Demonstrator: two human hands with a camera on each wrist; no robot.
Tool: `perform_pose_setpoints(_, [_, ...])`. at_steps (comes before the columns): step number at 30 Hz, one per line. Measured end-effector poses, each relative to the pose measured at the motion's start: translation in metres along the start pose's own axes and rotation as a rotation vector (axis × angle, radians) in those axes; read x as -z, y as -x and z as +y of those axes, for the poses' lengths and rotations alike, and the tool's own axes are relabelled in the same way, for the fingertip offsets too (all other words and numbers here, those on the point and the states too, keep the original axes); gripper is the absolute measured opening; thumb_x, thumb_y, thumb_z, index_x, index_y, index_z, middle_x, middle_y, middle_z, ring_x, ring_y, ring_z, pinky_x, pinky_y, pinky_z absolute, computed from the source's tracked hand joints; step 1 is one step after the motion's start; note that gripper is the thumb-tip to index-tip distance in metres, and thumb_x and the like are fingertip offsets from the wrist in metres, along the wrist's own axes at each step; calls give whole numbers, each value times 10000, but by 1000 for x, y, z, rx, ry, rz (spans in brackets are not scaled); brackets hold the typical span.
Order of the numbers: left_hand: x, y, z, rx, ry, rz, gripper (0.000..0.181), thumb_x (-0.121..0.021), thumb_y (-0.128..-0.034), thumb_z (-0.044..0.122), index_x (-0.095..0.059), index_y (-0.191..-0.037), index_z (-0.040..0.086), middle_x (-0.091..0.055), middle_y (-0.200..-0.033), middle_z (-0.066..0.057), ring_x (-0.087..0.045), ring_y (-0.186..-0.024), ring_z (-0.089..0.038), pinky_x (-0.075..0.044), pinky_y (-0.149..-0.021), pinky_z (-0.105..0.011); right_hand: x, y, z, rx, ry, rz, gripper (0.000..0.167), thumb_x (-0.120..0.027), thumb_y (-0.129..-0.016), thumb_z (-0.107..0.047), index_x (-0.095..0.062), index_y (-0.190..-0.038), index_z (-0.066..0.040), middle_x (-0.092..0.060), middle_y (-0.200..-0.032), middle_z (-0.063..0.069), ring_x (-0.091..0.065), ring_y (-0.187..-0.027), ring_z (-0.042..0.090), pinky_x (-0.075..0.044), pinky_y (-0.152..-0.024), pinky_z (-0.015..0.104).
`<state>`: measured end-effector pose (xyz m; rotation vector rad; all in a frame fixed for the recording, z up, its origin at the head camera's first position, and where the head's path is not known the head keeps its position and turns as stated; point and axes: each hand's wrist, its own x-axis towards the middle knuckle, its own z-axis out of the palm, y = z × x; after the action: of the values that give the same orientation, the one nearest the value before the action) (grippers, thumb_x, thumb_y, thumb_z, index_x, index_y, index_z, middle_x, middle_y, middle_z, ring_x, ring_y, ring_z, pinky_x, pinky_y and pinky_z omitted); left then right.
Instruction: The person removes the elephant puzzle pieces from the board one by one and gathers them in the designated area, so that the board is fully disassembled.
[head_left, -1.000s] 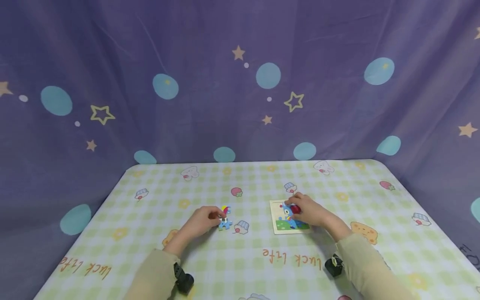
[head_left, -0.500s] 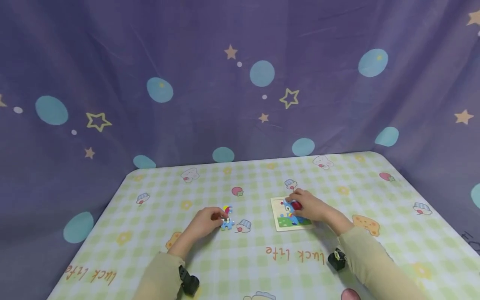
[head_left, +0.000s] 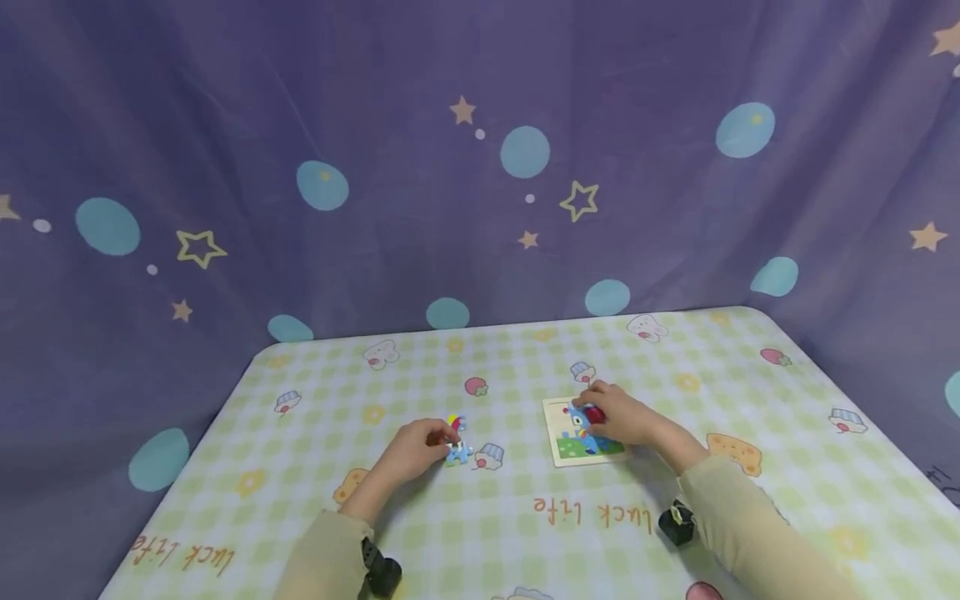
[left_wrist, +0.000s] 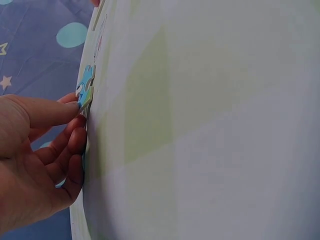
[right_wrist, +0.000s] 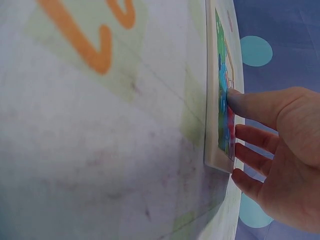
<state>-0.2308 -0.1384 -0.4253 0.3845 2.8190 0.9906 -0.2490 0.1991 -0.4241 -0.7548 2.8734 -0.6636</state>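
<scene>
1. The left hand [head_left: 416, 448] pinches the puzzle section [head_left: 459, 455] by thumb and finger at its near-left side. Whether this is one piece or several joined cannot be told.
2. The right hand [head_left: 621, 417] rests thumb and fingertips on the picture side of the puzzle board [head_left: 558, 417]; whether it also grips a loose piece cannot be determined. The hands are well apart.
3. Location: section on the left, pale-rimmed board on the right, lying flat.
4. Handling, as judged: both appear light, thin and stiff; the printed faces may be slightly slippery, and the section's narrow knobs look its weakest parts. Holding the section by its outer edges and the board by its rim seems soundest.
5. Surface: the desk [head_left: 675, 346] bears a green-and-white checked cover [head_left: 435, 533] with printed food figures and lettering.
6. Room: a purple curtain [head_left: 420, 167] with stars and teal ovals stands behind.
</scene>
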Motion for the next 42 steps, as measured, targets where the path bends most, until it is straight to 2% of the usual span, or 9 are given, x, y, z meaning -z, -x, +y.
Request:
perform_pose_setpoints(5, [-2, 4, -6, 10, -14, 6, 128, -626, -811, 51, -661, -845, 170, -542, -770, 39, -463, -735, -132, -386, -706, -303, -6, 3, -2, -9, -13, -20, 409, -662, -820, -173, -559, -1201, -63, -468, -1209, 142, -444, -1128, 334, -359, -958, 484])
perform_pose_setpoints(12, [-6, 0, -5, -29, 8, 20, 120, -629, -807, 45, -661, -836, 157, -546, -760, 39, -462, -724, -130, -388, -700, -295, -2, 5, 0, 0, 4, 11, 384, -665, -813, -149, -573, -1175, -62, -472, -1196, 141, -445, -1112, 332, -366, -949, 479])
perform_pose_setpoints(16, [-5, 2, -2, -28, 11, -10, 94, -668, -780, 76, -662, -846, 143, -530, -762, 18, -451, -721, -134, -380, -672, -278, -2, 6, 1, 25, 17, 3, 395, -662, -817, -156, -566, -1186, -53, -475, -1186, 145, -452, -1105, 340, -371, -939, 484])
perform_pose_setpoints(21, [-3, 3, 1, -42, 12, -41, 167, -734, -721, 95, -666, -871, 120, -511, -781, -17, -429, -728, -143, -370, -663, -272, -1, 5, 1, 41, 18, 0, 396, -663, -817, -160, -563, -1185, -54, -474, -1188, 150, -453, -1109, 354, -375, -929, 493])
perform_pose_setpoints(27, [-3, 2, 3, -58, 11, -40, 156, -720, -732, 71, -666, -873, 111, -504, -779, -26, -418, -725, -147, -361, -664, -281, 2, 5, 1, 27, 25, 0, 393, -661, -818, -149, -563, -1186, -54, -469, -1205, 159, -443, -1128, 362, -362, -943, 497])
perform_pose_setpoints(36, [-2, 1, 3, -48, 8, -40, 153, -712, -737, 57, -670, -871, 116, -505, -780, -25, -420, -725, -147, -358, -668, -287, 1, 5, 1, 28, 28, 0, 395, -659, -820, -153, -562, -1191, -58, -470, -1208, 153, -444, -1129, 359, -364, -942, 494])
perform_pose_setpoints(39, [-1, 0, 4, -40, 8, -32, 148, -702, -747, 65, -672, -880, 124, -512, -791, -20, -429, -729, -144, -365, -668, -290, 1, 5, 1, 34, 30, 5, 395, -659, -819, -146, -562, -1189, -49, -472, -1203, 158, -448, -1125, 359, -364, -943, 493])
perform_pose_setpoints(42, [-1, -2, 6, -58, 6, -7, 137, -691, -758, 71, -676, -884, 124, -524, -791, -5, -444, -724, -132, -380, -665, -287, 2, 6, 1, 40, 36, 9, 397, -661, -816, -142, -562, -1188, -44, -475, -1197, 159, -453, -1119, 356, -366, -943, 490])
